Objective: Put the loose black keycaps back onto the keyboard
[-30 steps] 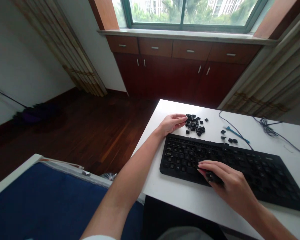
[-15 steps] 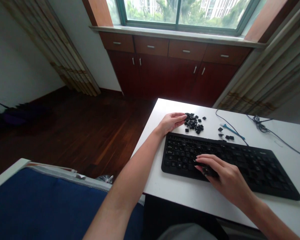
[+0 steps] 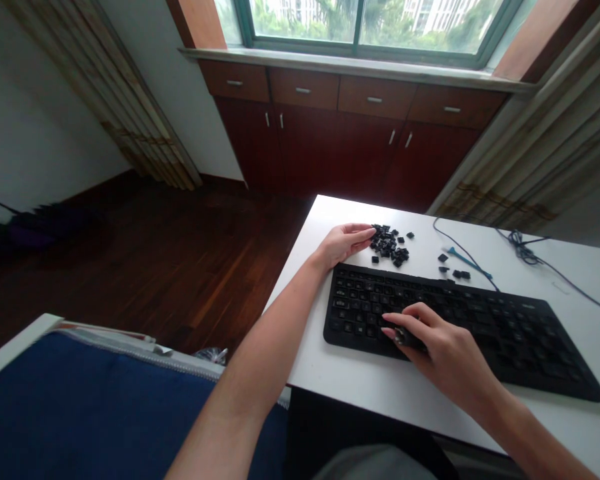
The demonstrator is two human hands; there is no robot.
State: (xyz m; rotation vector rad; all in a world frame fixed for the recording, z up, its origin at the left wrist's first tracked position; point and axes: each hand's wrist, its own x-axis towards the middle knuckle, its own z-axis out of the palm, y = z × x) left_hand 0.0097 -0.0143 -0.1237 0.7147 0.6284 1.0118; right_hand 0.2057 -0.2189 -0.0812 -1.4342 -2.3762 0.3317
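A black keyboard [image 3: 520, 347] lies on the white table, with some dark keys and gaps hard to tell apart. My right hand [image 3: 435, 343] is over its left half, thumb and fingers curled round a small dark thing, whose kind is not clear. At the keyboard's far left corner, my left hand [image 3: 345, 243] rests on the table. Its fingers are stretched out, the tips touching the left edge of a pile of loose black keycaps [image 3: 389, 247]. Several more keycaps [image 3: 461, 274] are scattered behind the keyboard, beside a thin blue tool [image 3: 467, 261].
A dark cable [image 3: 465, 247] runs from behind the keyboard, and a bundled cable [image 3: 523, 248] lies further right. Past the white table [image 3: 345, 363] stand red-brown cabinets [image 3: 330, 147] under a window. A dark blue padded surface [image 3: 95, 407] is at lower left.
My right hand has shifted slightly left over the keyboard, its index finger now more bent. My left hand stays at the keycap pile. The view has moved a little.
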